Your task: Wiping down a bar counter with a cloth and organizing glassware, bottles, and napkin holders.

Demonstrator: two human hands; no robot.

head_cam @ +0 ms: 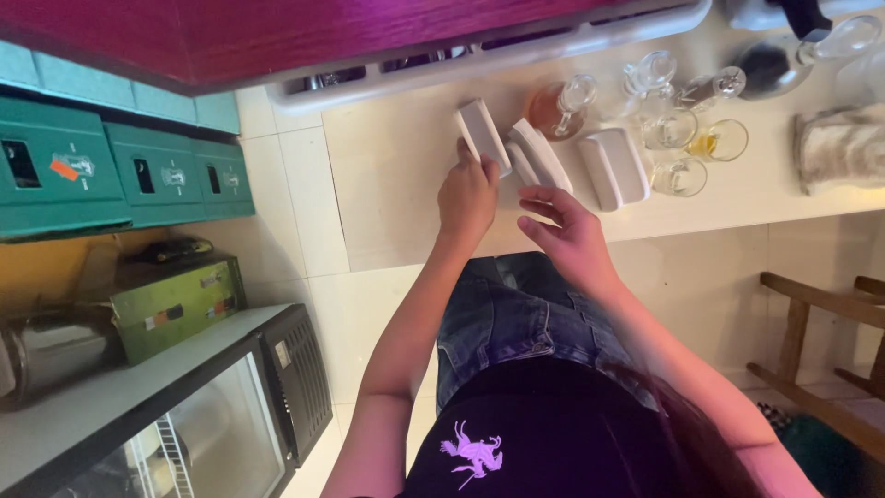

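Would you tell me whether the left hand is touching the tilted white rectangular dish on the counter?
Touching. The head view shows the left hand with its fingertips against the lower end of the tilted white dish, no gap between them.

White rectangular dishes [539, 157] on cream counter [396, 184] at upper centre, amber liquid in clear glass carafe [558, 109], teal-green crates [120, 171] at upper left, magenta-maroon cabinet [277, 32] along top, blue jeans [516, 314], black shirt [553, 433] with purple print at bottom centre.

bare counter [396, 184] left of the hands, glass jars [678, 138] crowding right, dish rack [479, 55] behind white dishes [544, 157]
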